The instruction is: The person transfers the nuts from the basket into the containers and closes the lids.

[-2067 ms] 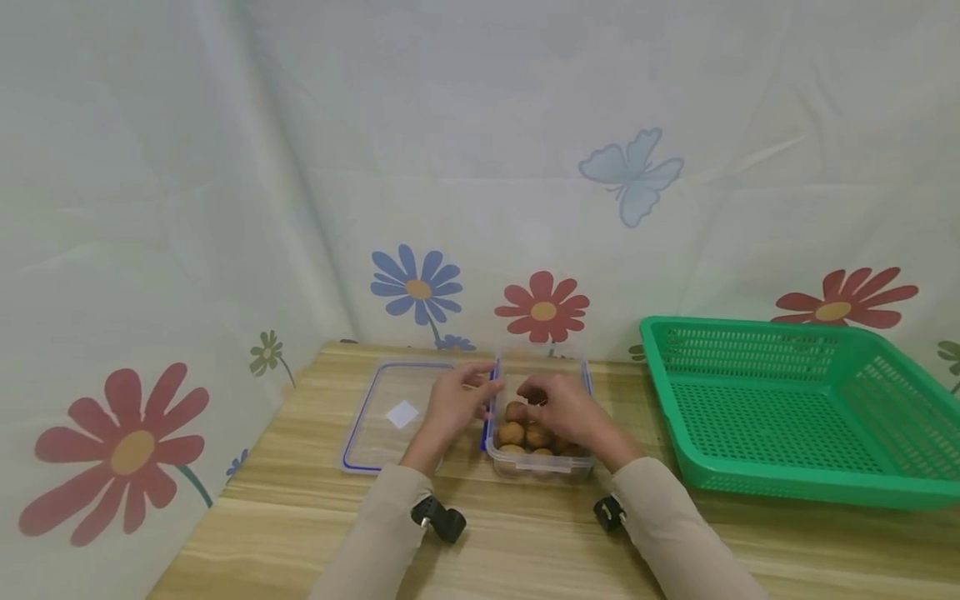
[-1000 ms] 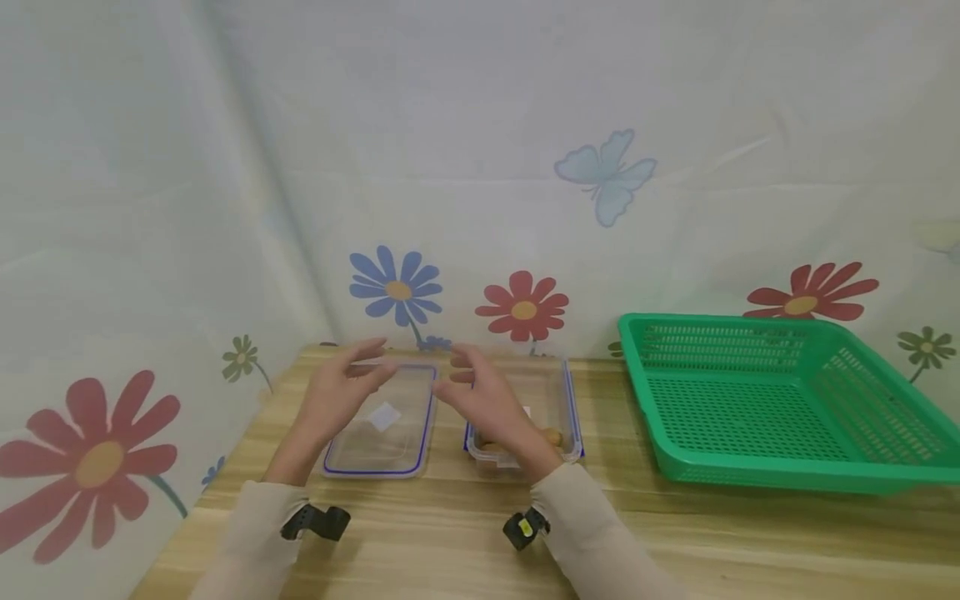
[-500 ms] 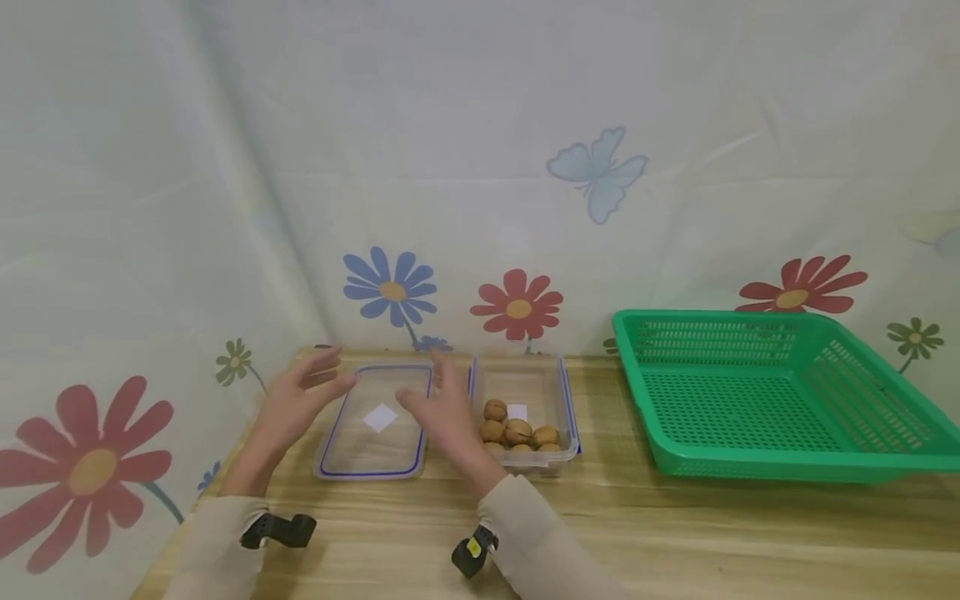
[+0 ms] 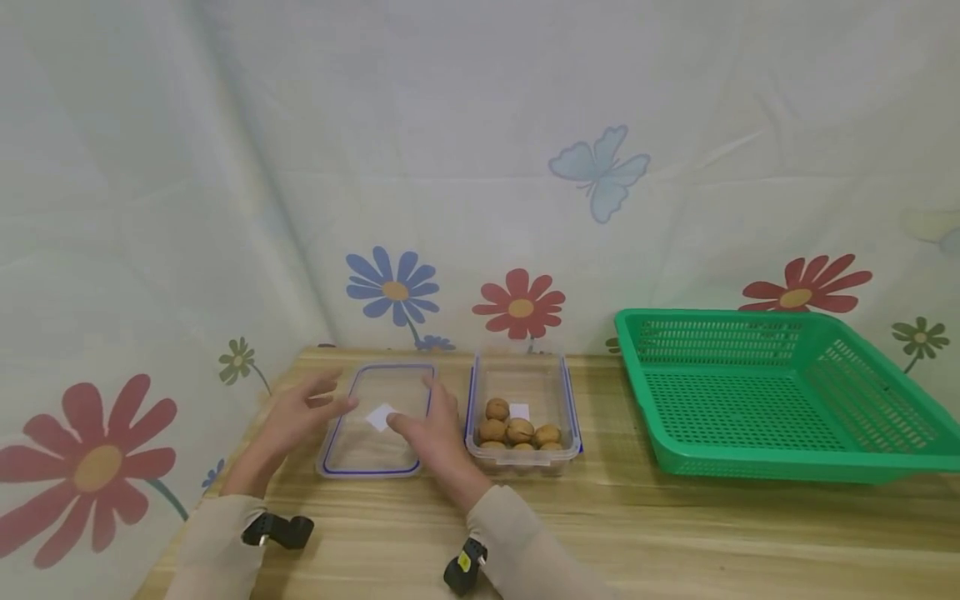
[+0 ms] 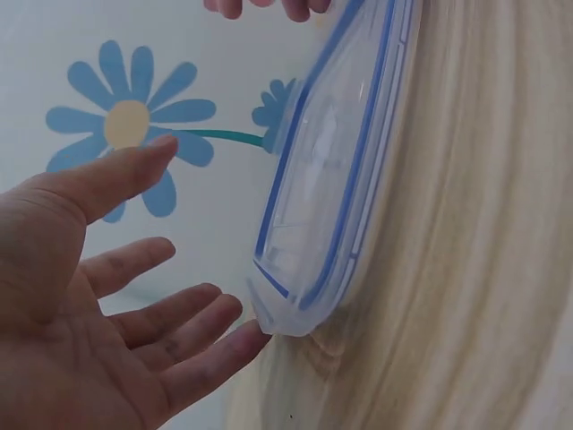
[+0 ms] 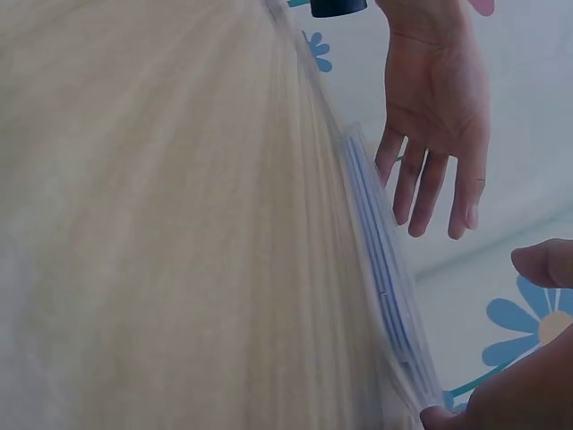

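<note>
A clear plastic lid (image 4: 375, 450) with a blue seal lies flat on the table, a white paper square (image 4: 381, 417) showing on it. Beside its left edge is my left hand (image 4: 291, 418), fingers spread and holding nothing; in the left wrist view a fingertip comes right up to a corner of the lid (image 5: 304, 318). My right hand (image 4: 442, 442) is at the lid's right edge, thumb over it, fingers extended; whether it touches cannot be told. To the right stands the clear container (image 4: 562, 454), uncovered, with several walnuts (image 4: 520, 430) at its near end.
A large green plastic basket (image 4: 757, 467) stands to the right on the wood-grain table (image 4: 637, 533). Behind the table hangs a white flower-printed curtain (image 4: 465, 167). A black camera strap sits on each wrist.
My right hand has left the walnuts in the container and moved left to the lid. My left hand has let go of the container's side and moved to the lid's left edge.
</note>
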{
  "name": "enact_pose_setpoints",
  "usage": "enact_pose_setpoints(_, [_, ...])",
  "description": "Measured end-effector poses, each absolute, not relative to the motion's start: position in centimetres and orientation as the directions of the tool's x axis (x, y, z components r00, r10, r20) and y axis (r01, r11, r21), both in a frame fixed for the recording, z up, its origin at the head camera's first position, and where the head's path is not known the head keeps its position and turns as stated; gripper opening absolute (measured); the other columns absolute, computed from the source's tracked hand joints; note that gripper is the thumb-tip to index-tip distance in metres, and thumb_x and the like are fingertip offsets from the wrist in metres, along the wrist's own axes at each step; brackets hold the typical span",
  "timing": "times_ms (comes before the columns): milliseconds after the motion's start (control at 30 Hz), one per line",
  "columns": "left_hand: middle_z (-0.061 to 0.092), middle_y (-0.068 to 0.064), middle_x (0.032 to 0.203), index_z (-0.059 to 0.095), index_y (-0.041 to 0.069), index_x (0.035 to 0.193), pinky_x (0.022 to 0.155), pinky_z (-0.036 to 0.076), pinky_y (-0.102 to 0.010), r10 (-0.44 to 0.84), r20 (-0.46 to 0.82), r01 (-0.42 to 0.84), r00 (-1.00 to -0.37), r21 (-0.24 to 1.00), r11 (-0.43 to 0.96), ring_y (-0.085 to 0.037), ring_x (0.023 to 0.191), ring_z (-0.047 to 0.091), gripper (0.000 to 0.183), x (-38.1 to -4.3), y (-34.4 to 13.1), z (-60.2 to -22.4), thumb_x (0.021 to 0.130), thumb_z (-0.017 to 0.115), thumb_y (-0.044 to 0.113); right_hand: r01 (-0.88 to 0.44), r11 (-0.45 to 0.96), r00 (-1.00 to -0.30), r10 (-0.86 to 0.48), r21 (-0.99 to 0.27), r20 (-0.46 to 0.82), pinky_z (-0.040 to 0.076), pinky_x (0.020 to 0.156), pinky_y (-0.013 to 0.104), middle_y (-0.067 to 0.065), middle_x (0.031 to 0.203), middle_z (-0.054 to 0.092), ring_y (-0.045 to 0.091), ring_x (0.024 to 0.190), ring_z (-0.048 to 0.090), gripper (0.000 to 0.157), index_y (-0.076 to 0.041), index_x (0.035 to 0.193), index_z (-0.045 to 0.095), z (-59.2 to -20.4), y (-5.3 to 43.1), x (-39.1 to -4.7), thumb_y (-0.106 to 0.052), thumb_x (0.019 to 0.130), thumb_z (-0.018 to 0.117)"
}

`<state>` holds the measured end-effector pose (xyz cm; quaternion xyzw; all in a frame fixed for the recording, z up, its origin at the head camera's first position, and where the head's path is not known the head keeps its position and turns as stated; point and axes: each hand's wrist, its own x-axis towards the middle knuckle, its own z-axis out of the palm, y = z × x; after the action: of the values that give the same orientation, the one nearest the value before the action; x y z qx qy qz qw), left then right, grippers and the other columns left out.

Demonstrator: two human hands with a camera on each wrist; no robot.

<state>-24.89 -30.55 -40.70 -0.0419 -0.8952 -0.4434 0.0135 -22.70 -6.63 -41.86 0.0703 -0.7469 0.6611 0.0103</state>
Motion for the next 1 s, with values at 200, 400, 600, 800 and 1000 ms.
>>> enact_pose_setpoints(200, [0.045,-0.041,0.151,0.037,-0.005,0.160,0.111,0.048,-0.065,0.070,0.010,0.053,-0.997,0.760,0.648,-0.058,0.137,0.048,0.079,-24.9,-30.7,-41.3,0.103,0.072,0.037,-0.068,0.132,-0.995,-0.077,-0.989,0.058,0.035,0.122,0.059,0.029,0.157,0.043,0.045,0.146,0.040,0.081,0.001,0.158,0.043,-42.5,-6.6,-22.8,-0.015,0.089,0.081])
enact_pose_setpoints(400, [0.052,-0.042,0.143,0.042,-0.010,0.155,0.101,0.057,-0.059,0.067,0.012,0.053,-0.998,0.756,0.652,-0.055,0.127,0.057,0.067,-25.1,-30.9,-42.3,0.105,0.070,0.025,-0.051,0.125,-0.997,-0.069,-0.991,0.043,0.037,0.122,0.058,0.028,0.155,0.046,0.044,0.145,0.042,0.076,0.000,0.155,0.047,-43.1,-6.7,-23.0,-0.013,0.088,0.079])
enact_pose_setpoints(600, [0.061,-0.041,0.128,0.053,-0.014,0.145,0.072,0.063,-0.035,0.026,0.055,0.059,-0.998,0.754,0.655,-0.036,0.098,0.070,0.046,-25.2,-31.1,-42.8,0.103,0.065,0.000,-0.060,0.098,-0.997,-0.044,-0.993,0.055,0.037,0.122,0.055,0.027,0.153,0.049,0.043,0.145,0.043,0.074,0.003,0.153,0.050,-43.4,-7.0,-23.0,-0.008,0.085,0.076])
enact_pose_setpoints(800, [0.066,-0.036,0.124,0.060,-0.011,0.140,0.077,0.062,-0.036,0.000,0.095,0.068,-0.995,0.718,0.693,-0.042,0.107,0.068,0.040,-24.8,-31.4,-42.6,0.102,0.063,-0.001,-0.091,0.084,-0.996,-0.035,-0.992,0.088,0.042,0.119,0.053,0.030,0.148,0.055,0.043,0.141,0.049,0.067,0.009,0.147,0.054,-43.5,-7.0,-23.0,0.004,0.082,0.068])
enact_pose_setpoints(1000, [0.068,-0.035,0.120,0.063,-0.010,0.138,0.083,0.061,-0.040,0.013,0.147,0.113,-0.989,0.701,0.704,-0.044,0.106,0.068,0.037,-24.8,-31.9,-42.2,0.103,0.063,0.001,-0.113,0.096,-0.993,-0.032,-0.989,0.111,0.053,0.109,0.050,0.026,0.135,0.064,0.039,0.126,0.060,0.058,0.008,0.143,0.060,-43.5,-6.9,-23.0,0.012,0.085,0.064])
